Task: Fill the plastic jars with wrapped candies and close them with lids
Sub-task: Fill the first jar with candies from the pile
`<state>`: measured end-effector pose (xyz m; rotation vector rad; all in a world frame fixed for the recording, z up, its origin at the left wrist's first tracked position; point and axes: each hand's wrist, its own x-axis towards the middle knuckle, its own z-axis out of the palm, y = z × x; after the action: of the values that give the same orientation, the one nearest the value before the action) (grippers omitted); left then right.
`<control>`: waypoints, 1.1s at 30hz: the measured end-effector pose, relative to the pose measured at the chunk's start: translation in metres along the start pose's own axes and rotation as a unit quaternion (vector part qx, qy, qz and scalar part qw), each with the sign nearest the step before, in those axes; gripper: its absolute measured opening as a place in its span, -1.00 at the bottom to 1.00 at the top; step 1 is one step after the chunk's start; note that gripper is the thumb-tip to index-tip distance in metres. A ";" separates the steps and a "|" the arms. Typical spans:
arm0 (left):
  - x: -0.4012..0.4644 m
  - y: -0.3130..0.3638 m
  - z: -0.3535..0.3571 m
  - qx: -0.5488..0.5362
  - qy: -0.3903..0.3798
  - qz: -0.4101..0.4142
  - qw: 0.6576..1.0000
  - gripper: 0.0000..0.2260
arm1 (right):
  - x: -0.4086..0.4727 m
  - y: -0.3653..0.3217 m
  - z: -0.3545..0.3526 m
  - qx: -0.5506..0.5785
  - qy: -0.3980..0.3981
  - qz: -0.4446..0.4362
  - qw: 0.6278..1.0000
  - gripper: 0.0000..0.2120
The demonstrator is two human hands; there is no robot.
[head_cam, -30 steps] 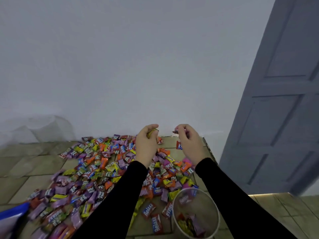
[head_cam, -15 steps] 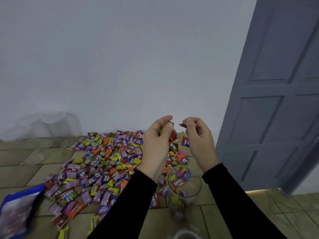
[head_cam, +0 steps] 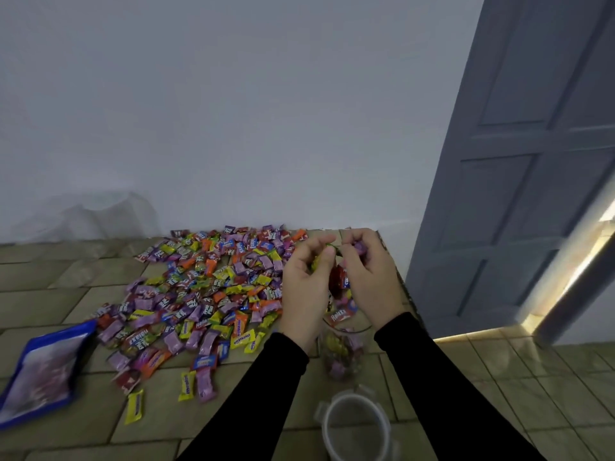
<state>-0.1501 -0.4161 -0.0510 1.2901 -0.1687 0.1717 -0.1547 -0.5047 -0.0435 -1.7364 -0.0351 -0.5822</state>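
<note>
Left hand (head_cam: 307,291): fingers curling round a yellow-green candy (head_cam: 316,262), pinching it at the tips. Right hand (head_cam: 369,277): fingers curling round a purple candy (head_cam: 359,246), holding it just beside the left, both hovering over the jar (head_cam: 342,356). Jar: standing on the tiled floor (head_cam: 66,281) between the forearms, showing a shallow layer of sweets, mostly unfilled by appearance. Pile of candies (head_cam: 206,294): lying spread on the floor to the left, large, hardly depleted. Lid (head_cam: 356,427): lying near the jar, nearer the camera, not yet fitted. Blue bag (head_cam: 43,371): lying at far left. Clear containers (head_cam: 90,217): blurring against the wall, count uncertain. Filling barely starting; closing all remaining.
</note>
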 end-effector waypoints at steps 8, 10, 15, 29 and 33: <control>-0.001 -0.008 0.004 0.048 0.030 0.024 0.998 -0.87 | -0.002 0.010 -0.001 0.020 -0.015 -0.004 1.000 -0.85; 0.001 -0.010 0.004 0.066 0.033 0.029 0.997 -0.88 | -0.002 0.012 0.000 0.031 -0.019 0.000 0.999 -0.84; 0.004 -0.013 0.002 0.051 0.030 0.021 0.998 -0.88 | 0.002 0.017 0.000 0.052 -0.051 0.012 0.997 -0.92; 0.002 -0.013 0.001 -0.043 0.028 0.009 0.999 -0.89 | -0.004 0.020 0.000 0.093 -0.058 0.024 0.994 -0.93; -0.001 -0.013 0.000 -0.049 0.021 0.033 0.998 -0.93 | -0.002 0.019 -0.002 0.108 -0.040 0.027 0.993 -0.91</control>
<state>-0.1486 -0.4193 -0.0633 1.1830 -0.1826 0.2433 -0.1508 -0.5108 -0.0613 -1.5439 -0.1041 -0.4504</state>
